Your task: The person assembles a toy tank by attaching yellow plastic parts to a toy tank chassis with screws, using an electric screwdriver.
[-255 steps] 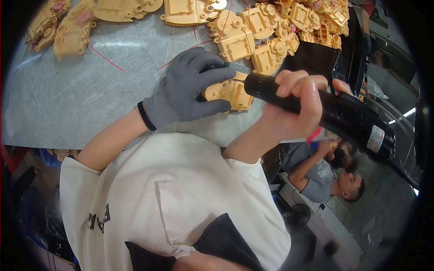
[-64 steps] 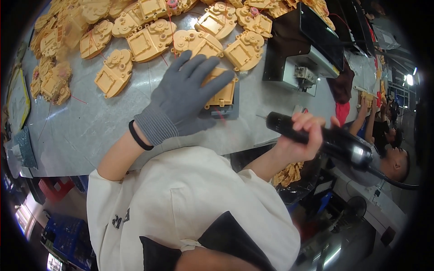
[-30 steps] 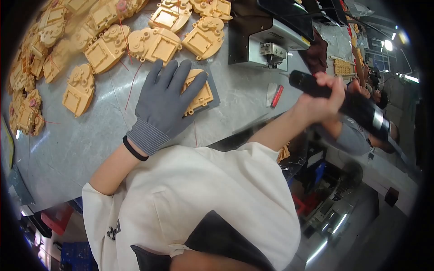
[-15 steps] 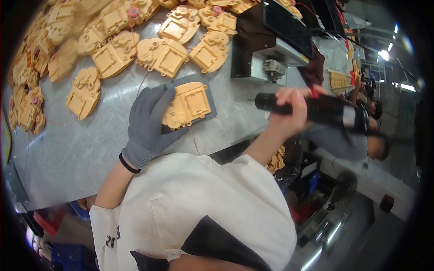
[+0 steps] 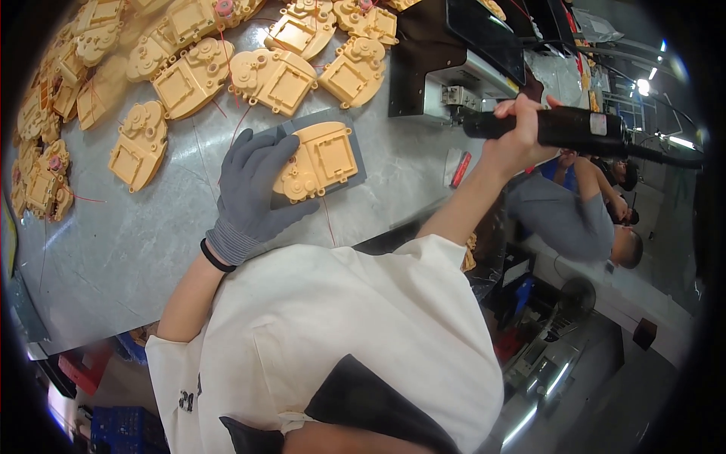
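Note:
My left hand (image 5: 253, 185), in a grey glove, grips the left side of a yellow plastic housing (image 5: 327, 157). This housing lies flat on a dark grey block (image 5: 358, 168), its square recess facing up and a thin red wire running out below. Bare and wrapped round a black electric screwdriver (image 5: 578, 130), my right hand (image 5: 520, 140) is raised at the right. The tool lies roughly level, its front end pointing left at the small metal outlet of a screw feeder (image 5: 457, 96). Whether its tip touches the outlet I cannot tell.
Many similar yellow housings (image 5: 193, 79) are spread and piled across the metal table (image 5: 136, 265) at the left and back. A red-and-white item (image 5: 459, 170) lies right of the block. A cable (image 5: 665, 157) trails from the screwdriver. Another person (image 5: 563, 212) works at the right.
My right hand has carried the screwdriver up and to the right, bringing its front end to the feeder outlet. My left hand stays on the housing.

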{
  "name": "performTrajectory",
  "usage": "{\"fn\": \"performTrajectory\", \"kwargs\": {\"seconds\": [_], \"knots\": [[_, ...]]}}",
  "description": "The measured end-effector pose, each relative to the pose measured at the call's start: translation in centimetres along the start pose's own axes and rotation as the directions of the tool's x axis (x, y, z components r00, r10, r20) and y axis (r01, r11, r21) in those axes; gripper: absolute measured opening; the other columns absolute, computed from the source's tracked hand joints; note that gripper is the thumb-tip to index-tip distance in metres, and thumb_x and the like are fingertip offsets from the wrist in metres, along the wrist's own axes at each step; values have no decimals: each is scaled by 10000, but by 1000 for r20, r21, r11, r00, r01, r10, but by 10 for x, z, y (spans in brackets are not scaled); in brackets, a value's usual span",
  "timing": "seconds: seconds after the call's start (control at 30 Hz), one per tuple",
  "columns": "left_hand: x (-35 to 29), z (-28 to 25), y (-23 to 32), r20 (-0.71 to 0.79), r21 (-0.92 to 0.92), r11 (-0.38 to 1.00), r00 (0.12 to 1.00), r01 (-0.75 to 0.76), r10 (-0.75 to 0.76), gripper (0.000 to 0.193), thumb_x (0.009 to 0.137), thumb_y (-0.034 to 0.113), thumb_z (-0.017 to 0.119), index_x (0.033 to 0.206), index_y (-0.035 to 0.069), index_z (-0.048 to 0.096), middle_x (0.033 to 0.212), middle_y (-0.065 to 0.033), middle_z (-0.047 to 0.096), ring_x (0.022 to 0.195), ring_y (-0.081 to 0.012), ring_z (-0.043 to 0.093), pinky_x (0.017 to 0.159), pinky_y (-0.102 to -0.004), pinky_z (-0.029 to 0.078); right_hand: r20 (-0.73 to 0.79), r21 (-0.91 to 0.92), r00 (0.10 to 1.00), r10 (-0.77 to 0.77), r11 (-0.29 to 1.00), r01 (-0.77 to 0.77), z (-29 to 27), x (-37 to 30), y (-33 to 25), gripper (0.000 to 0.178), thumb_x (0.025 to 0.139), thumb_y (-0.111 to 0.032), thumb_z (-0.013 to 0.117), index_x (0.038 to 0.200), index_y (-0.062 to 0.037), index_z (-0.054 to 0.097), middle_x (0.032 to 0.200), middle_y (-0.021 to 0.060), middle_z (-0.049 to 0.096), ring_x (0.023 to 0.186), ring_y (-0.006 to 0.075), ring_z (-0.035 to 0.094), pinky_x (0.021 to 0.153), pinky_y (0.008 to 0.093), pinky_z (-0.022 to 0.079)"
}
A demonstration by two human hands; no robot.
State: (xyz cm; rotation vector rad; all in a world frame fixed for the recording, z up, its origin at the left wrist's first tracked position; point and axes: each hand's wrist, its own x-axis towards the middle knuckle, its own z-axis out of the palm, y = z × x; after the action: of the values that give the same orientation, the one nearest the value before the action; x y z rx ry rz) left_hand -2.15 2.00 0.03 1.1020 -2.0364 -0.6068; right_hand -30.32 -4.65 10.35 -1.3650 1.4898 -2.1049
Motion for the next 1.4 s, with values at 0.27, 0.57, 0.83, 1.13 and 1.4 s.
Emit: {"fn": "performTrajectory", "kwargs": {"seconds": [0.27,0.57,0.83,1.13,1.4], "knots": [[2,-1,-4,2,-36,999,1000,-4,4,706,625,375,746,1200,46,503,1015,-110,573,1063,-284,493,986,-457,320,393,480,909,-141,874,-72,30,-86,-65,531,748,25,528,1216,-20,280,626,92,503,454,183,475,468,336,442],[-1,-1,-6,21,-55,998,1000,0,2,708,610,373,755,1216,98,513,973,-83,573,1068,-266,499,985,-472,329,378,343,926,-23,932,-117,45,-115,-64,505,733,-5,521,1192,-26,310,607,78,483,432,170,446,455,321,428],[-2,-1,-9,-1,-74,997,1000,-6,6,694,610,359,751,1202,83,517,954,-76,573,1064,-257,503,964,-461,346,490,222,868,82,951,-215,58,-118,-58,454,724,67,590,1084,-55,341,590,64,507,468,157,491,471,287,440],[3,-1,-11,-22,-82,996,999,-43,42,677,604,348,749,1186,81,527,944,-71,585,1039,-255,516,951,-452,353,460,315,885,77,917,-243,54,-116,-51,482,712,103,583,1084,-80,338,639,94,522,482,173,486,490,314,447],[5,2,-10,52,-56,998,999,11,-8,717,607,342,755,1222,79,498,1023,-77,573,1068,-270,501,1006,-465,317,238,339,968,80,927,-161,-5,-50,-32,240,771,-94,518,988,-6,463,587,44,434,492,154,453,548,325,431]]}}
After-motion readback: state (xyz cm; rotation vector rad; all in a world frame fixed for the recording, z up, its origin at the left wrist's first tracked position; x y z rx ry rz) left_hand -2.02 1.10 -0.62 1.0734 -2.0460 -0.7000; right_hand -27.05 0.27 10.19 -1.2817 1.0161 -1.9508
